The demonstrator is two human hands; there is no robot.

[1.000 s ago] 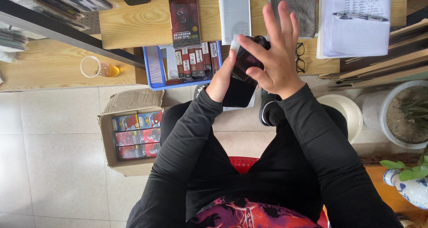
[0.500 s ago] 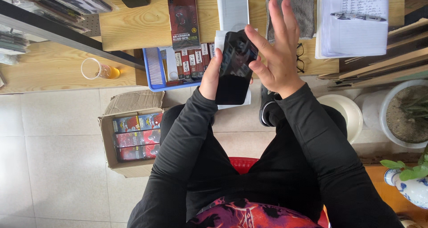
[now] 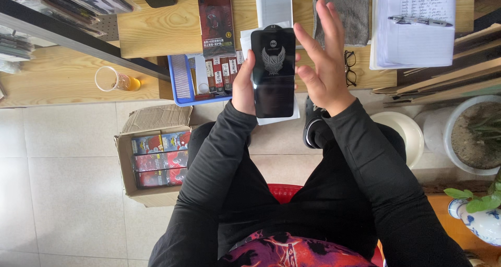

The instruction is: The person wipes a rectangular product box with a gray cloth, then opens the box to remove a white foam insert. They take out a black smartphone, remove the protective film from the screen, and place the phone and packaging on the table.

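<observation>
Black rectangular panel with a pale winged emblem, held upright over the edge of the wooden counter, above the person's lap. The left hand pinches its left long edge, thumb on the front face. The right hand is spread, fingers fanned and apart from the panel, palm turned toward its right edge. Behind the panel lies a white sheet or sleeve, only its margins showing, so the panel appears already out of its wrapping (a judgement), but it is not yet laid on anything. Outward: a dark red packet, a blue tray of small packs, a grey cloth, spectacles; on the floor, an open carton of boxes.
</observation>
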